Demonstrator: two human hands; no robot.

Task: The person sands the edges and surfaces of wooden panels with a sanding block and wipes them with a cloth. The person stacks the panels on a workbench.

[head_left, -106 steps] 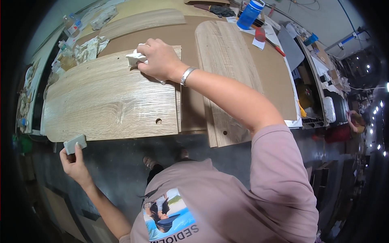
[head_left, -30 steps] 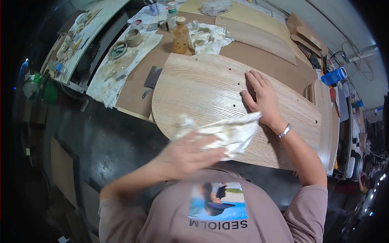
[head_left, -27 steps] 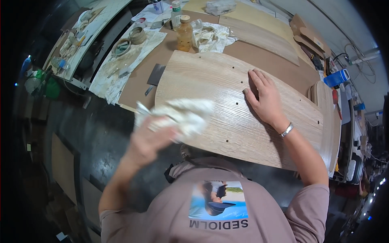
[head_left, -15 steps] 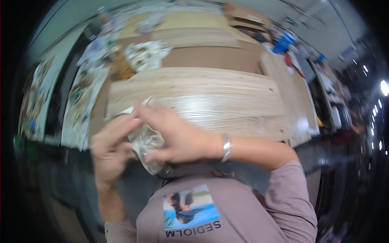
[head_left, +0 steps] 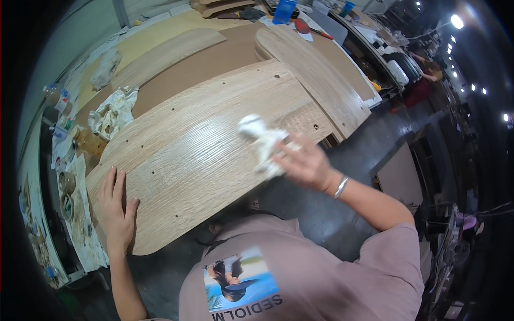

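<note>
A light wood-grain board [head_left: 198,155] with rounded corners and several small drilled holes lies in front of me. My left hand [head_left: 116,208] rests flat on its near left end, fingers stretched out and holding nothing. Over the board's right part, my right hand [head_left: 305,163] holds a crumpled white cloth [head_left: 266,147]. Motion blurs the cloth and the fingertips, and part of the cloth is hidden behind the fingers. A silver bracelet [head_left: 341,187] circles my right wrist.
Another wood-grain board [head_left: 326,80] lies on the right, and a narrower one [head_left: 168,51] farther back. A stained cloth [head_left: 113,113] and a jar of amber liquid [head_left: 88,143] stand at the left. A blue container [head_left: 284,12] is at the back. Far right, another person [head_left: 428,80] is visible.
My hands were together around the cloth; now they are apart. The left has come down on the board, while the right has carried the cloth rightward. The view has turned.
</note>
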